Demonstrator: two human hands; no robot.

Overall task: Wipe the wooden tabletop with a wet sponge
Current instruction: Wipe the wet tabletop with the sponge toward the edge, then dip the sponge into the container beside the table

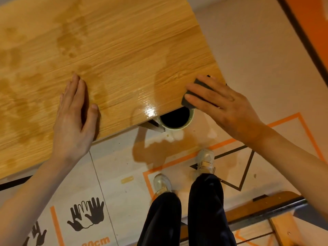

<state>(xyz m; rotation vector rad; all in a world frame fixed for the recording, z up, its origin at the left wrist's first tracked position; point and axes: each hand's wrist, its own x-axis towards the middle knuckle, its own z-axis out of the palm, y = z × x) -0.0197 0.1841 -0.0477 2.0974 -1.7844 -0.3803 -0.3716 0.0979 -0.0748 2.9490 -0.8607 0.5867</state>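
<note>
The wooden tabletop [106, 50] fills the upper left, with darker damp streaks and a shiny wet patch near its front edge. My right hand [221, 105] presses a dark grey sponge [190, 99] flat on the table's near right corner; the fingers cover most of the sponge. My left hand [74, 119] lies flat, palm down with fingers together, on the front edge of the tabletop, holding nothing.
A round green-rimmed container [177, 119] with a dark inside stands on the floor under the table edge, just below the sponge. Water is spilled on the floor [159, 150] beside it. My shoes [205, 160] and dark trousers are below. A wooden and metal frame [266, 208] lies at lower right.
</note>
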